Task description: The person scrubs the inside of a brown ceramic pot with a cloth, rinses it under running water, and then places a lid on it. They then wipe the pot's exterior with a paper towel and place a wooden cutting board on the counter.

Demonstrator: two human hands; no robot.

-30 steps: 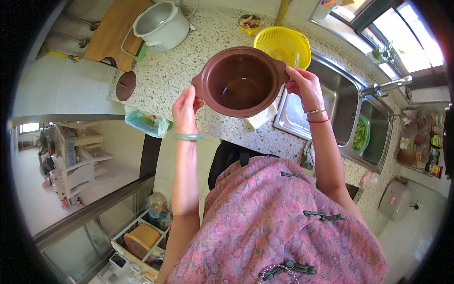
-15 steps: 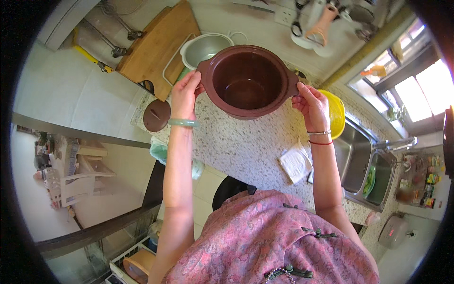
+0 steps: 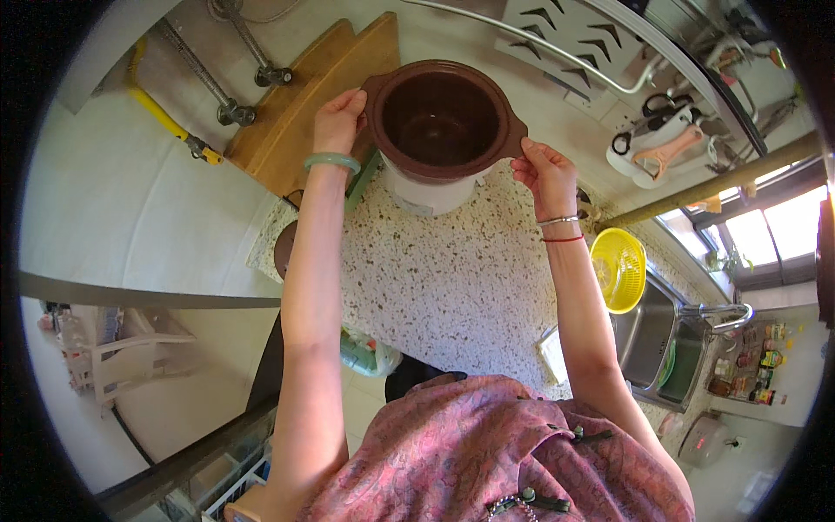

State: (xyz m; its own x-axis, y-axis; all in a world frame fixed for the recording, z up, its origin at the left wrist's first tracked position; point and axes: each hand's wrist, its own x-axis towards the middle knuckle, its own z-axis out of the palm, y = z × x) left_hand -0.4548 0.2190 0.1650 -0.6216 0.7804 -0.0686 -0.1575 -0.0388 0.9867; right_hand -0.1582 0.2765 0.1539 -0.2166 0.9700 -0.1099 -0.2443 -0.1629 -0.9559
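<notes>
I hold a round brown ceramic pot (image 3: 442, 117) by its two side handles, up over the far end of a speckled stone counter (image 3: 452, 287). My left hand (image 3: 337, 120), with a green bangle on the wrist, grips the left handle. My right hand (image 3: 548, 177), with thin bracelets on the wrist, grips the right handle. The pot looks empty and dark inside. Directly beneath it stands a white cooker base (image 3: 432, 192), mostly hidden by the pot.
A wooden cutting board (image 3: 304, 100) leans against the tiled wall at the left. A yellow colander (image 3: 619, 270) sits by the steel sink (image 3: 652, 339) at the right. Scissors and utensils (image 3: 657, 143) hang on the wall. A brown lid (image 3: 284, 248) lies at the counter's left edge.
I have carried the pot away from the sink toward the far left end of the counter, and it now hangs over the white cooker base.
</notes>
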